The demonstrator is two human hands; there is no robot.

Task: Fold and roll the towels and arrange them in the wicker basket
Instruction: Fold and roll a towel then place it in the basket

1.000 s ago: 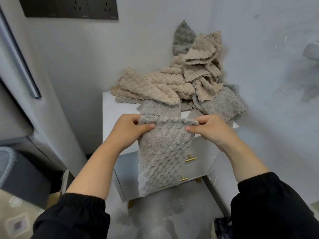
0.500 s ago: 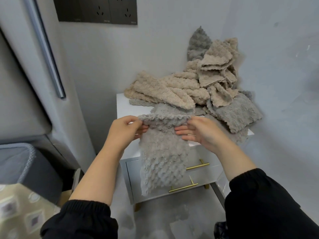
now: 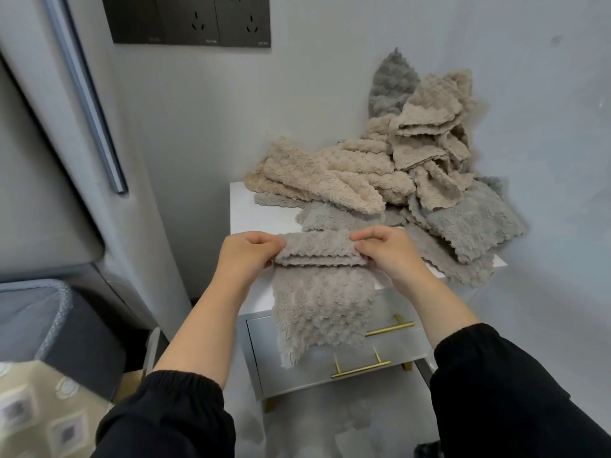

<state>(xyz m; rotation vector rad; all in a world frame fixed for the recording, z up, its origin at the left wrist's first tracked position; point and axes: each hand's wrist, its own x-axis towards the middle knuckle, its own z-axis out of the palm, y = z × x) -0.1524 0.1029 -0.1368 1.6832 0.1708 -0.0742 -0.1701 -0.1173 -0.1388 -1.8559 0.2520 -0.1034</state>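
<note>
Your left hand [image 3: 246, 256] and right hand [image 3: 390, 252] pinch the folded-over top of the towel [image 3: 320, 305].
Grey and fluffy, it hangs over the cabinet [image 3: 244, 209] front, covering the drawers; the pile [image 3: 413, 173] sits just behind.

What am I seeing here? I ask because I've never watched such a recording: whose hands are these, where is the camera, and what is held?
No machine: these are a person's two bare hands, filmed by a camera worn on their head, looking forward and down. The left hand and right hand each grip one end of a grey towel; its top is folded over, and the rest hangs down the front of a white cabinet. Behind, on the cabinet, lies a pile of towels, beige and grey.
</note>
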